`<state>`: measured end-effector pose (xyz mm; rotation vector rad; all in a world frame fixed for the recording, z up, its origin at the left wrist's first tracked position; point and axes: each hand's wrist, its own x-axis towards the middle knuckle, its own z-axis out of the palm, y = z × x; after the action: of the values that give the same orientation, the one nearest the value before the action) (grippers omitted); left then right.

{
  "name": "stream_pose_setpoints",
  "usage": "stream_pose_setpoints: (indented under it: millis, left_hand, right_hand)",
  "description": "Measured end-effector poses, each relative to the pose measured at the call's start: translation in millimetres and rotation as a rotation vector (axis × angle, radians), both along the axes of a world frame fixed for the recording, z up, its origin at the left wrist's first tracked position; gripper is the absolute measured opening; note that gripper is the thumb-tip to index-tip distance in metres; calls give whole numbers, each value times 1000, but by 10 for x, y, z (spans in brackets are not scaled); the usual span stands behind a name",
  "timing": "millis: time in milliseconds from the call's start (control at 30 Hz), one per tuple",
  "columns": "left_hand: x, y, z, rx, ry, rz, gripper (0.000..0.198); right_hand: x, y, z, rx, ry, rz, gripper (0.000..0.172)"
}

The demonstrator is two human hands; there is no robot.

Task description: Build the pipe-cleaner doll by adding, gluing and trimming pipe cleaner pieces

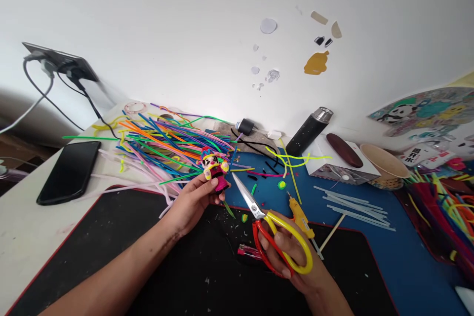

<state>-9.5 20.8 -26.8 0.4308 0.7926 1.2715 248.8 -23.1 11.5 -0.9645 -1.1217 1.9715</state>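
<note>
My left hand (192, 202) is closed around a small pipe-cleaner figure (215, 168) with a pale face, yellow arms, a pink body and a multicoloured headdress, held upright above the black mat (111, 237). My right hand (292, 256) has its fingers through the red and yellow handles of a pair of scissors (266, 219). The steel blades point up and left toward the figure and stop just short of it. A thin green stem hangs below the figure.
A heap of coloured pipe cleaners (163, 145) lies behind the figure. A black phone (70, 170) rests at left. A yellow glue gun (300, 215), glue sticks (351, 205), a dark flask (309, 131), a white box (340, 163) and more pipe cleaners (444, 207) fill the right.
</note>
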Motion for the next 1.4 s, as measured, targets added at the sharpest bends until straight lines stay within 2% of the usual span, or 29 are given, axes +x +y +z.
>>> stream_pose_setpoints:
  millis: [100, 200, 333, 467, 667, 833, 1033, 1400]
  left_hand:
    - [-8, 11, 26, 31, 37, 27, 36]
    - [-2, 14, 41, 66, 85, 20, 35]
    - [-1, 1, 19, 57, 128, 10, 38]
    - [-9, -7, 5, 49, 113, 11, 39]
    - [-16, -1, 48, 61, 94, 19, 35]
    - [-27, 4, 56, 75, 106, 24, 32]
    - [-14, 1, 62, 87, 111, -8, 31]
    - [-22, 5, 96, 56, 143, -19, 32]
  right_hand:
    - [-21, -30, 76, 37, -74, -53, 50]
    - [-56, -29, 126, 101, -223, -35, 52]
    - [-126, -53, 89, 255, -508, -24, 42]
    - [-135, -90, 36, 425, -638, 27, 42]
    - [-115, -78, 101, 670, -751, 43, 44]
    - [-107, -55, 145, 772, -809, 51, 42]
    - [-78, -64, 103, 932, -893, 58, 42]
    - [-70, -61, 82, 1132, -1030, 101, 42]
